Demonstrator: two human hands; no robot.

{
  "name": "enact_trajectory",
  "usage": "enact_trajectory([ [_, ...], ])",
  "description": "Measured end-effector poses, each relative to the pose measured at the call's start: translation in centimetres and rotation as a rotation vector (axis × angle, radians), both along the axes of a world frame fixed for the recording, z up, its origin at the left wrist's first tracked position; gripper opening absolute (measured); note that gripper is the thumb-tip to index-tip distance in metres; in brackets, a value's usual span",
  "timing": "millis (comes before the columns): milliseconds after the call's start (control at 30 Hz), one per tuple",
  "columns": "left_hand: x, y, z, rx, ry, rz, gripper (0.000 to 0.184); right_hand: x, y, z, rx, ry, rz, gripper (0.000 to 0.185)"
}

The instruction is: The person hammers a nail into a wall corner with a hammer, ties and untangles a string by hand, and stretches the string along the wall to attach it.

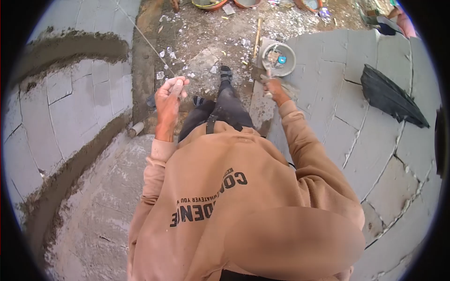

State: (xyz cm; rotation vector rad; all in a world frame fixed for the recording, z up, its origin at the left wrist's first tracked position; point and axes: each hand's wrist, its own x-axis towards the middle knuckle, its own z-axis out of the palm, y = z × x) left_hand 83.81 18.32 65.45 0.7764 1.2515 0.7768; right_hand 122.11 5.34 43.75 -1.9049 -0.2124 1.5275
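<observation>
Left hand (168, 99): raised in front of the body on the left, palm turned inward, thumb and fingertips (178, 83) brought together in a pinch on the string.
String (145, 38): thin and pale, meeting the pinched fingertips at its lower end and running up and away to the left, looking taut, past the top edge of the view; whether any of it passes below the fingers cannot be told.
Right hand (276, 90): held out forward on the right, well apart from the string, fingers curled in on a small greyish object (268, 95); what kind of object this is cannot be made out.
Grey bucket (293, 61): just beyond the right hand, with a small blue item (281, 60) showing inside.
Wooden strip (257, 40): on the ground beside the bucket, on its left.
Ground (203, 59): strewn with pale chips and scraps around the person's shoes (226, 73).
Left blockwork (84, 86): grey blocks between two brown mortar bands (77, 49), with a short pipe end (136, 129) near the lower band.
Right blockwork (323, 70): grey blocks with visible joints, a crumpled black sheet (391, 96) lying on them.
Far edge: orange-rimmed basins (309, 5) along the top; another person (406, 23), partly visible, at upper right.
</observation>
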Motion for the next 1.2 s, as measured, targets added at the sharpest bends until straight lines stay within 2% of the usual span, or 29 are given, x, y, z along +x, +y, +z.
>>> enact_trajectory([
  [67,1.0,1.0,1.8,-0.058,-0.039,0.003,0.022,7.3,-1.2,-6.3,-0.078,-0.202,0.205,0.013],
  [100,1.3,1.3,2.6,-0.087,-0.052,0.012,0.024,10.9,-1.1,-8.9,-0.083,-0.618,0.750,0.019],
  [167,2.1,2.4,3.3,-0.103,-0.090,0.047,0.025,14.1,0.0,-12.7,-0.175,-1.289,1.064,0.032],
  [233,2.8,3.2,4.1,-0.106,-0.109,0.072,0.023,8.3,6.4,-0.8,0.310,-1.337,0.791,0.042],
  [300,3.5,4.0,4.4,-0.093,-0.107,0.098,0.023,2.3,13.1,7.8,0.628,-0.754,0.822,0.051],
  [367,4.1,4.0,4.7,-0.078,-0.098,0.119,0.023,-5.0,17.0,16.3,0.668,-0.191,0.851,0.043],
  [433,4.6,4.0,5.0,-0.080,-0.099,0.159,0.023,-10.8,18.1,18.8,0.670,0.416,0.689,0.040],
  [533,4.0,3.9,4.7,-0.054,-0.096,0.233,0.022,-16.5,18.7,21.0,0.660,0.726,0.532,0.036],
  [633,2.2,3.8,4.6,-0.049,-0.090,0.296,0.021,-18.0,19.2,19.2,0.662,0.810,0.632,0.032],
  [733,0.7,3.2,4.3,-0.042,-0.086,0.331,0.021,-18.9,20.2,20.2,0.578,0.745,0.779,0.021],
  [833,-1.0,2.2,3.7,0.027,-0.006,0.404,0.018,-19.8,20.8,20.6,0.656,0.460,0.897,0.013],
  [933,-1.5,1.1,3.5,0.045,0.051,0.546,0.016,-21.6,23.1,23.3,1.425,-0.271,1.039,0.015],
  [1067,-2.4,-0.2,2.8,0.188,0.118,0.660,0.013,-26.2,24.8,23.6,1.526,-0.225,1.068,0.021],
  [1200,-3.4,-1.4,3.1,0.248,0.205,0.782,0.014,-30.7,25.7,22.0,1.503,-0.015,1.222,0.025],
])
